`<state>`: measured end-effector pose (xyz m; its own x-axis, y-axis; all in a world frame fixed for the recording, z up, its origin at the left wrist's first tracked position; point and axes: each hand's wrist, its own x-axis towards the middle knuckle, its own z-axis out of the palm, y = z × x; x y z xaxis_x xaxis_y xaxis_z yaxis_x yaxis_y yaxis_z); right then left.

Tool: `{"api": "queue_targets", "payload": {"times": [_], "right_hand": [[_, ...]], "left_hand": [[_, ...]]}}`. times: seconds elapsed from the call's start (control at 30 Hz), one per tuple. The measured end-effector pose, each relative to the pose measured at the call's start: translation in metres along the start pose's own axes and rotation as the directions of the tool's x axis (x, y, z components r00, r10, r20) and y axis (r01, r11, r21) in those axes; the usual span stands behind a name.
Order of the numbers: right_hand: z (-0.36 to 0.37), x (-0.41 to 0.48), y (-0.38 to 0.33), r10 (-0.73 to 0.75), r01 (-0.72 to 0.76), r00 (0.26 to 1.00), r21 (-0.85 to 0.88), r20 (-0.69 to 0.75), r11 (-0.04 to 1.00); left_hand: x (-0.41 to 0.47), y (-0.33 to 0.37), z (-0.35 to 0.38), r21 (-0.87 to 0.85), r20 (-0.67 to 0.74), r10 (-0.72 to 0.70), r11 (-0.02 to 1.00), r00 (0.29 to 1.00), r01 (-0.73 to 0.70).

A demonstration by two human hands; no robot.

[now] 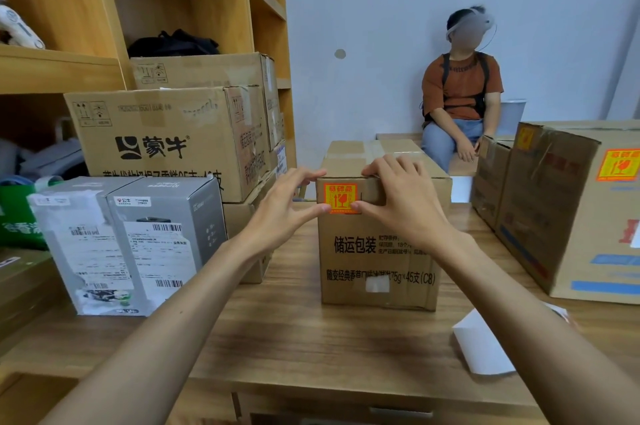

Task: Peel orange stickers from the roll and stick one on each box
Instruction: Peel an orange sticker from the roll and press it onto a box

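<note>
A person's left hand [287,213] and right hand [401,196] press an orange sticker [341,198] reading 易碎品 onto the upper front corner of a brown box [377,251] printed 储运包装 and 75g×45支(C8). The left hand's fingers are spread loose with the thumb on the sticker, while the right hand's fingers hook over the box's top edge, thumb on the sticker. Left of that box stand a 蒙牛 carton [166,140] and a grey 公牛 carton [138,241]; right of it a bigger carton [571,217] wears the same label [618,165], and a white paper strip [481,345] lies just in front.
</note>
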<state>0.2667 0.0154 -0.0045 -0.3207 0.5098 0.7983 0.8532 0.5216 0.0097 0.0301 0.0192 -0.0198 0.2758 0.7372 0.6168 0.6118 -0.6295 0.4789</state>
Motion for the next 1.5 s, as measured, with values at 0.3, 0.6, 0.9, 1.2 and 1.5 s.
{"api": "queue_targets", "payload": {"times": [0.3, 0.6, 0.9, 1.2, 1.5], "right_hand": [[0.007, 0.0, -0.002, -0.028, 0.027, 1.0, -0.137, -0.002, 0.99], [0.002, 0.002, 0.004, 0.0, 0.0, 1.0, 0.009, 0.001, 1.0], [-0.016, 0.007, 0.014, 0.024, -0.029, 0.998, 0.08, 0.063, 0.996], [-0.035, -0.026, 0.053, 0.223, -0.239, 0.971, 0.26, 0.09, 0.935], [-0.029, -0.028, -0.006, 0.271, -0.269, 0.96, 0.04, -0.074, 0.962]], "left_hand": [[0.004, -0.002, 0.005, 0.104, -0.006, 0.037, 0.994, 0.999, -0.036], [0.004, -0.003, -0.001, 0.196, 0.032, 0.084, 0.977, 0.996, -0.088], [0.003, -0.002, -0.003, 0.156, 0.032, 0.057, 0.986, 0.998, -0.061], [0.005, 0.001, -0.009, 0.256, -0.098, 0.008, 0.967, 0.995, 0.018], [-0.021, 0.062, 0.046, 0.353, -0.07, 0.086, 0.934, 0.994, -0.056]]}}
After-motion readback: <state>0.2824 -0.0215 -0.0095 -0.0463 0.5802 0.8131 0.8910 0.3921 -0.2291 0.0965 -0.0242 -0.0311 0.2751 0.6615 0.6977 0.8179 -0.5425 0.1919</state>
